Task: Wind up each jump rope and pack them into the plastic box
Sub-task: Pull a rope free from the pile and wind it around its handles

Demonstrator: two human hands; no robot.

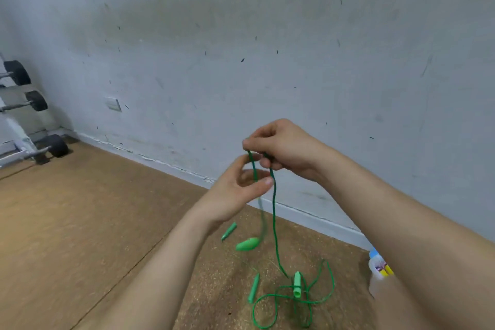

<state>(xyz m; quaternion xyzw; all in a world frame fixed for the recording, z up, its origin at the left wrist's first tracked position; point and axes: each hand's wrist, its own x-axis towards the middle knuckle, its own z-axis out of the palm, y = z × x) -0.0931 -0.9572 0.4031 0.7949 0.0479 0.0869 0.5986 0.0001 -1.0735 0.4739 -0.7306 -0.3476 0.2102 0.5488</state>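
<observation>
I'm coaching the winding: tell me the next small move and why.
Probably close the left hand on the two hanging strands of green rope and draw up another loop: the right hand pinches the top, and much rope lies loose on the floor.

The right hand pinches a green jump rope between thumb and fingers, and two strands hang from it. Just below, the left hand curls loosely around one strand; a firm grip cannot be told. A blurred handle dangles above the floor, where more green rope and handles lie tangled. The right forearm partly hides a plastic box. A dumbbell rack stands far left.
</observation>
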